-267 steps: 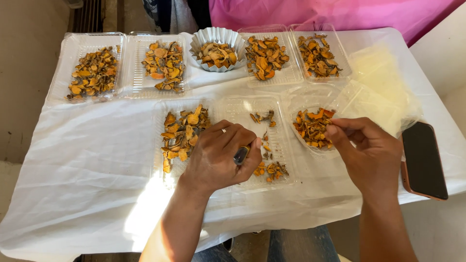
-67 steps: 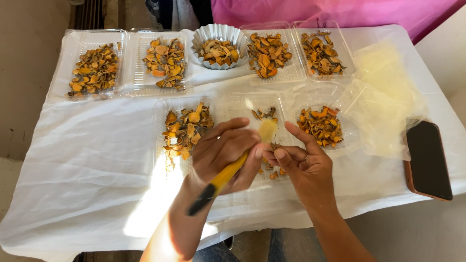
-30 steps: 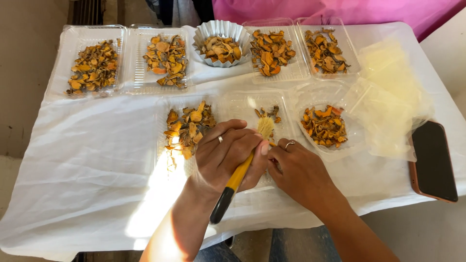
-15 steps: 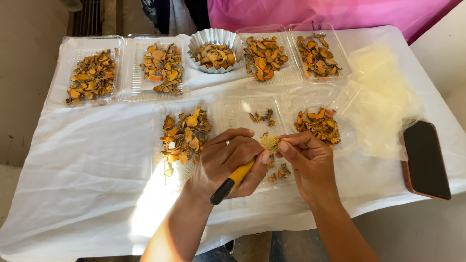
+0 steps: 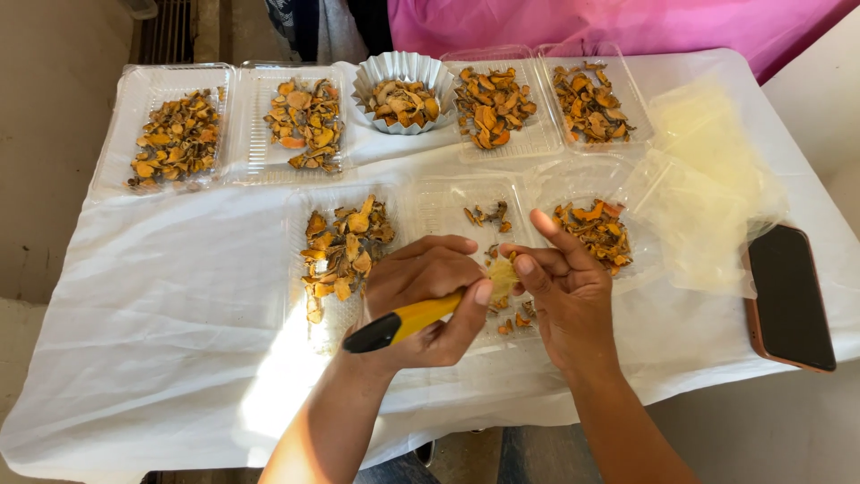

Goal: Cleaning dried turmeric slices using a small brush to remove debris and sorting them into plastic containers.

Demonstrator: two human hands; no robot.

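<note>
Yellow knife (image 5: pixel 408 323) sits in the left hand (image 5: pixel 421 300), fingers curled tight around it to cut. The right hand (image 5: pixel 564 296) pinches a pale slice (image 5: pixel 502 276) steady, over a clear tray (image 5: pixel 448 211) that catches the bits.

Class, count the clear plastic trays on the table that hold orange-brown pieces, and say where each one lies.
7. Back row: far-left tray, second tray, and two right of the foil cup. Front row: left tray, middle tray partly behind the hands, right tray.
</note>
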